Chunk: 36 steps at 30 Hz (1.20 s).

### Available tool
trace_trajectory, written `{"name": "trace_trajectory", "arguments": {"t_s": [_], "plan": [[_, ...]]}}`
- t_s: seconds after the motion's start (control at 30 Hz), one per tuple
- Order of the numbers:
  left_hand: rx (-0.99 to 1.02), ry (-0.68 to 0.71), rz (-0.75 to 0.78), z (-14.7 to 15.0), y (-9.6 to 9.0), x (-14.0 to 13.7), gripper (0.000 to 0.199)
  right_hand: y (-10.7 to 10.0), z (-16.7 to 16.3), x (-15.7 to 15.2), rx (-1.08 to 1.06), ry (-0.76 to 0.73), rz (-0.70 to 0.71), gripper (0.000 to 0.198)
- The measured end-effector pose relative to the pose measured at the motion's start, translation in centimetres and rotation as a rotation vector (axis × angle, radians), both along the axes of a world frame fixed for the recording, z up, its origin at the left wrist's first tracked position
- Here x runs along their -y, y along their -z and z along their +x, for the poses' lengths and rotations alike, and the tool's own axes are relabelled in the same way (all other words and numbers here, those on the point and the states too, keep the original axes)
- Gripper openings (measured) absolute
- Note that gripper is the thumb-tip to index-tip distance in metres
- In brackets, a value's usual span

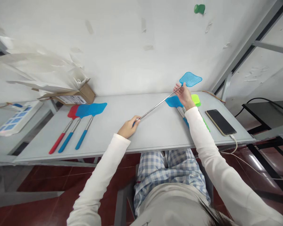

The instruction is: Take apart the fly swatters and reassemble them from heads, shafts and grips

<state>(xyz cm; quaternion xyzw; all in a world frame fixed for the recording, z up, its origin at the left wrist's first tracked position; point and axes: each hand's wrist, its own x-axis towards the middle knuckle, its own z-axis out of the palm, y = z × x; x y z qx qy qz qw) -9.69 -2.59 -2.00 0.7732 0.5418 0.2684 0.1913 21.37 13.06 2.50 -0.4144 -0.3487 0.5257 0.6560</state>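
A blue fly swatter [190,79] with a long thin metal shaft is raised at a slant over the table. Its handle end is wrapped in my left hand [129,126], which hides most of the grip. My right hand [184,95] is at the top of the shaft, just below the mesh head, with fingers spread and the shaft lying against them. Beneath that hand lie another blue swatter [173,101] and a green one [195,99], both partly covered by my hand and sleeve. The raised shaft looks much longer than those of the swatters lying down.
On the left of the grey table [146,138] lie a red swatter [57,143] and blue swatters [91,110]. Behind them stands an opened cardboard box [86,93]. A phone [220,121] with a white cable [235,143] rests at the right. The white wall rises behind.
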Motion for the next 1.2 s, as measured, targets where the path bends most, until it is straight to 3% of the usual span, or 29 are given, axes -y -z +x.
{"name": "trace_trajectory", "arguments": {"t_s": [0.1,0.23,0.37,0.43,0.6,0.7,0.83,0.93,1.07,1.2], "plan": [[0.001,-0.011,-0.001,-0.8,-0.1,0.0,0.039,-0.2,0.1,0.1,-0.005,0.008,-0.013,0.04],[0.02,-0.009,0.007,-1.0,0.0,-0.3,0.04,-0.2,0.8,-0.5,0.027,0.139,-0.001,0.035],[0.072,0.037,0.072,0.5,0.0,-1.6,0.042,-0.1,0.3,-0.5,0.045,0.341,-0.024,0.032],[0.087,0.061,0.086,2.1,-0.3,-2.9,0.041,0.1,-1.6,0.6,0.111,0.359,-0.045,0.035],[0.135,0.059,0.137,6.6,-1.4,-5.2,0.039,1.4,-8.7,6.1,0.235,0.139,0.0,0.046],[0.169,0.049,0.131,7.5,-1.7,-4.9,0.035,1.9,-10.6,8.5,0.182,0.093,0.003,0.047],[0.214,0.0,0.084,7.8,-1.6,-3.7,0.029,1.9,-10.4,9.9,0.16,-0.038,-0.005,0.048],[0.374,-0.03,0.022,9.2,-1.0,-3.5,0.039,2.1,-10.1,10.6,0.222,-0.144,0.028,0.043],[0.505,0.086,0.049,11.0,0.5,-3.4,0.068,2.4,-8.7,10.8,0.362,-0.172,0.041,0.029],[0.414,0.171,0.056,10.7,2.2,-2.3,0.067,2.4,-5.7,9.8,0.566,-0.205,-0.045,0.027]]}}
